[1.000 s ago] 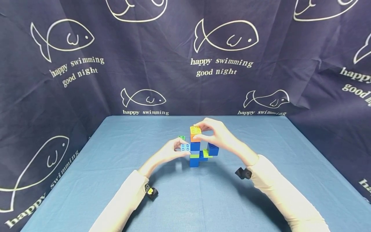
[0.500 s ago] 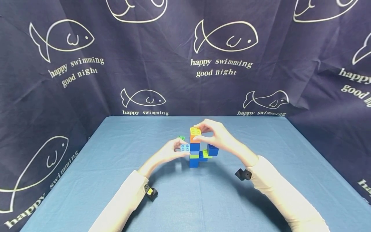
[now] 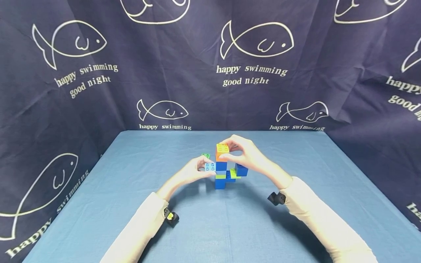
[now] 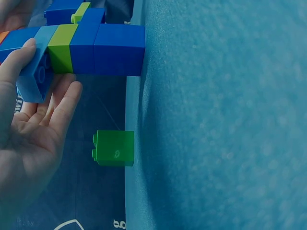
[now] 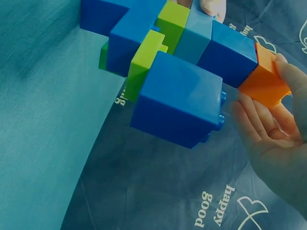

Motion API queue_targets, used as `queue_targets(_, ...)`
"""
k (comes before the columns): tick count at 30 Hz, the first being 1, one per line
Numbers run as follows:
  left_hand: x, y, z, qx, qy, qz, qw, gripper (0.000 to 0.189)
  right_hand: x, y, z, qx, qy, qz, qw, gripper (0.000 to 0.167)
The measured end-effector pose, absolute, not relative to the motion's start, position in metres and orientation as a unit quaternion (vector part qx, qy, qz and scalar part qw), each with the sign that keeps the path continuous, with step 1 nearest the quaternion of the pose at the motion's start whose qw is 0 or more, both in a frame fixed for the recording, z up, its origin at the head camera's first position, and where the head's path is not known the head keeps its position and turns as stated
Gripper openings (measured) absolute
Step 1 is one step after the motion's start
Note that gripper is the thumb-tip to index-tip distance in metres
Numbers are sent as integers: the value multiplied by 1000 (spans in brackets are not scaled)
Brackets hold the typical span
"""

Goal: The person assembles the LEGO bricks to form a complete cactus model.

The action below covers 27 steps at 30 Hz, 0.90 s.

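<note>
A tower of toy building blocks stands upright, with a dark blue block (image 3: 220,183) at its foot. On its left side, my left hand (image 3: 192,171) pinches a light blue block (image 3: 210,167) whose studded end juts out. At the top, my right hand (image 3: 248,155) grips an orange block (image 3: 221,155) between thumb and fingers. That orange block (image 5: 266,79) sits against the dark blue block (image 5: 228,52) beneath it in the right wrist view; whether it is pressed fully down I cannot tell. A lime block (image 5: 144,60) and another blue block (image 5: 180,98) form a side branch.
Behind the left hand, a loose green block (image 3: 205,156) stands on the blue-covered table (image 3: 210,226), apart from the tower in the left wrist view. A dark fish-print curtain (image 3: 204,65) hangs behind the table.
Both hands keep their hold on the blocks in nearly the same place. The orange block has shifted very slightly to the right on top of the tower.
</note>
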<state>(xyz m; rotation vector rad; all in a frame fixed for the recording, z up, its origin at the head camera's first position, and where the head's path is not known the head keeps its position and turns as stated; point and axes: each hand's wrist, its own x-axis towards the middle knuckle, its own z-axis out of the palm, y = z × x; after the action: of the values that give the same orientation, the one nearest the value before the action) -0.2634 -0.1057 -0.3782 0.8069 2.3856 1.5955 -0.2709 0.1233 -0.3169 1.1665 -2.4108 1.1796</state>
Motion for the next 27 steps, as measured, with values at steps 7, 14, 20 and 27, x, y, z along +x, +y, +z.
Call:
queue_targets(7,-281,-106,-398,261,801,532,81,33,-273,126,-316,407,-817,391,117,39)
queue_targets(14,-281,-108,-400,264,794,541,81,33,-273,124,-317,414,-818,380,126,39)
queue_targets(20,-281,-109,-401,268,795,538,79,32,-271,122,-315,413,-822,371,126,40)
queue_targets(27,-281,-108,-400,267,796,537,82,32,-271,122,-316,401,-823,386,112,40)
